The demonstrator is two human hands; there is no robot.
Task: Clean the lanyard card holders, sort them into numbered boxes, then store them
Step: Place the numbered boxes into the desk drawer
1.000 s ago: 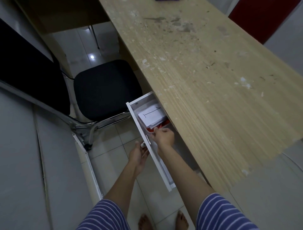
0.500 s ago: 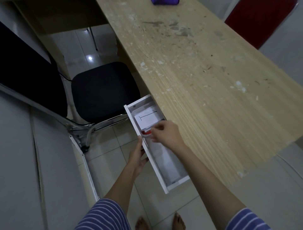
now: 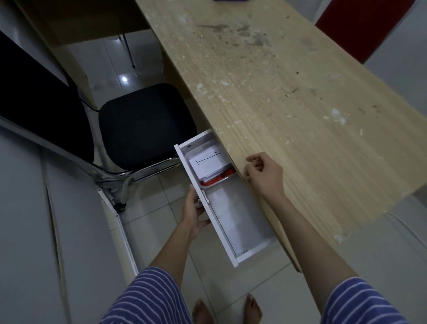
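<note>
- Your left hand (image 3: 195, 214), at centre frame, grips the front of the open white drawer (image 3: 233, 222).
- Your right hand (image 3: 265, 174) hovers over the desk (image 3: 288, 97) edge, fingers loosely curled, holding nothing.
- The box labelled "1" (image 3: 208, 163) sits in the drawer's far end.

A long desk (image 3: 288, 97) with a pale wood-grain top runs from the top of the view toward the lower right; its surface carries dark smudges near the far end and small white flecks scattered toward the near right edge. A purple object (image 3: 230, 1) sits at the desk's far edge, mostly cut off. Beside the desk's left edge stands a chair (image 3: 145, 126) with a black padded seat on a chrome frame. The floor (image 3: 147, 222) is pale glossy tile. A red panel (image 3: 360, 25) shows beyond the desk's far right corner.
</note>
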